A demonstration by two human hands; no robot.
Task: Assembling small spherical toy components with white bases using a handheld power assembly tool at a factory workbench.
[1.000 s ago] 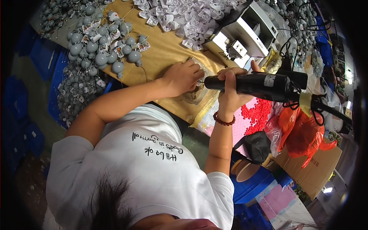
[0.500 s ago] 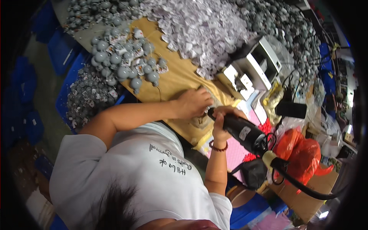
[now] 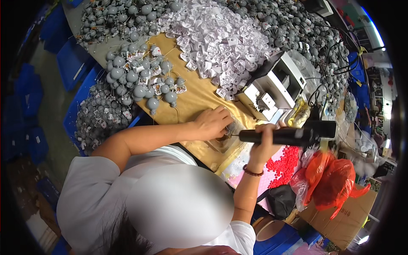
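My right hand (image 3: 264, 144) is wrapped round a black electric screwdriver (image 3: 291, 137), held nearly level with its thin bit pointing left. The bit's tip ends close to the fingers of my left hand (image 3: 214, 123). Those fingers are bent over a small, partly see-through piece (image 3: 230, 128), mostly hidden beneath them, low over the tan table covering (image 3: 193, 95). Beyond my left hand lies a cluster of grey ball-shaped parts (image 3: 139, 91) with small boards attached. Small red pieces (image 3: 284, 165) are spread on a pink sheet beside my right wrist.
A heap of clear plastic pieces (image 3: 221, 38) covers the far middle. A white box-shaped device (image 3: 278, 87) stands to its right. More grey parts fill a blue bin (image 3: 70, 121) at the left. Red plastic bags (image 3: 333, 176) and a black bag (image 3: 278, 202) lie at the right.
The screwdriver has swung from a slant to nearly level, and its body has shifted up and right. My right hand moved right with it, uncovering the red pieces. My left hand stays nearly in place.
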